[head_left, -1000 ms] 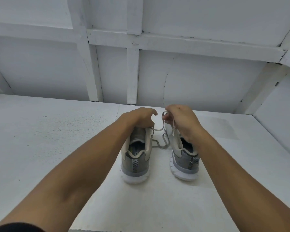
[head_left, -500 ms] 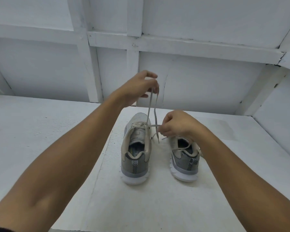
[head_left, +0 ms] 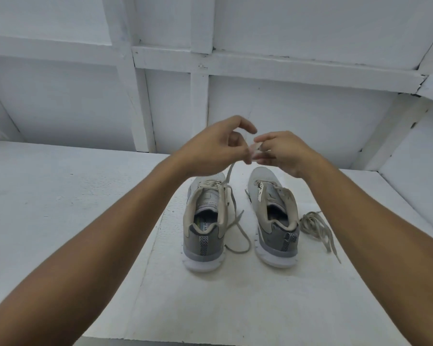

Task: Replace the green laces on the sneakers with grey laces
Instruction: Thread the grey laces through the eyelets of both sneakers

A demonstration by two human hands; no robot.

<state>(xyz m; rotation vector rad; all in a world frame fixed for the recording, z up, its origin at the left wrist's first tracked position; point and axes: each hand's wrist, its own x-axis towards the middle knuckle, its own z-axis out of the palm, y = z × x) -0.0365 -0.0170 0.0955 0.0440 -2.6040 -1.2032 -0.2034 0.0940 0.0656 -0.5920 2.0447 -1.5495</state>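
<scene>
Right, on the white worktop (head_left: 235,295) the left sneaker (head_left: 204,221) and right sneaker (head_left: 273,216) stand heels nearest, a loose lace (head_left: 315,227) heaped just beside the right one. Above the toes, left hand (head_left: 210,148) and right hand (head_left: 283,153) meet, each grip pinching the threaded lace (head_left: 230,171) rising from the left sneaker.
</scene>
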